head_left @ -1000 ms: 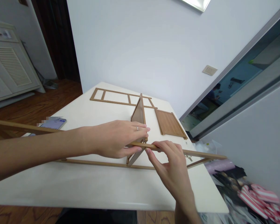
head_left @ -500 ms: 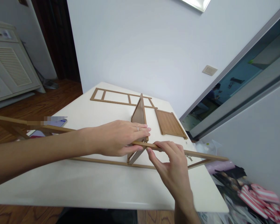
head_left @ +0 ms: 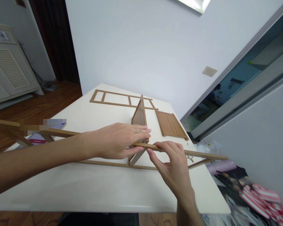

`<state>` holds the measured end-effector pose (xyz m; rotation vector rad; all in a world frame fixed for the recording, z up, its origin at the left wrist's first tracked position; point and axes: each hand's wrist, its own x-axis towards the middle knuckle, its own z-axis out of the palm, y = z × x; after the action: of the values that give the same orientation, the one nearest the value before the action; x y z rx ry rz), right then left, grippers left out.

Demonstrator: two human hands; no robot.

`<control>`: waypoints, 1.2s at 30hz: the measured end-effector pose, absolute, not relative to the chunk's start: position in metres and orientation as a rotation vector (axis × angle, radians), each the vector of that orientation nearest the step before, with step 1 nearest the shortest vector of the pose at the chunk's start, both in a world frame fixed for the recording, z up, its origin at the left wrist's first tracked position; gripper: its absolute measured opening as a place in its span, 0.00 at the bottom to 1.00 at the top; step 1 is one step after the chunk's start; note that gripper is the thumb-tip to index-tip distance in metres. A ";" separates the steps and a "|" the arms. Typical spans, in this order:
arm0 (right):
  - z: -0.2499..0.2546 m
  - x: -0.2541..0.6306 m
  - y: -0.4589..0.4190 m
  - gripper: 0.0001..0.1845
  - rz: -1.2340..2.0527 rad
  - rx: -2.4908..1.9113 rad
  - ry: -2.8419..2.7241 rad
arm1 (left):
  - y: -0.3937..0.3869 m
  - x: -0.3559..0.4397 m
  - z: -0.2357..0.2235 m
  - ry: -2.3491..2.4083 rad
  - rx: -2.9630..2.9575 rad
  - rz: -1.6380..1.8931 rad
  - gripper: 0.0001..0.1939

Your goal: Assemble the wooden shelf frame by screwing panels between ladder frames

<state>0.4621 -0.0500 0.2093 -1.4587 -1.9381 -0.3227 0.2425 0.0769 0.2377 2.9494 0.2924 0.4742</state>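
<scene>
A long wooden side frame (head_left: 61,132) stands on its edge across the table, its upper rail slanting down to the right. An upright wooden shelf panel (head_left: 139,114) meets this frame at the middle and points away from me. My left hand (head_left: 122,139), with a ring on one finger, closes round the rail and lies against the panel's near end. Just right of that joint, my right hand (head_left: 172,163) pinches the rail between thumb and fingers. The joint itself is partly hidden by my hands.
Flat on the white table (head_left: 96,188) lie a second ladder-like wooden frame (head_left: 116,103) and a slatted wooden panel (head_left: 172,125). Small metal parts (head_left: 190,158) sit behind the rail at right. Papers (head_left: 41,138) lie at left. Bags and striped cloth (head_left: 257,197) fill the floor at right.
Both hands keep the same grip at the joint, and the frame and panel stay joined in place. Only the camera view has shifted slightly.
</scene>
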 end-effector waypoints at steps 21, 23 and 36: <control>0.210 0.462 -0.050 0.07 -0.292 -1.513 -1.921 | 0.080 0.245 0.251 0.248 2.927 0.407 0.16; 0.210 0.462 -0.050 0.07 -0.287 -1.519 -1.920 | 0.085 0.246 0.255 0.245 2.907 0.392 0.17; 0.209 0.463 -0.050 0.06 -0.316 -1.505 -1.915 | 0.112 0.275 0.276 0.039 2.960 0.280 0.15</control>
<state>0.4626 -0.0495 0.2092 -1.5045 -1.9146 -0.3160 0.2751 0.1124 0.2764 2.9599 0.0390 0.2805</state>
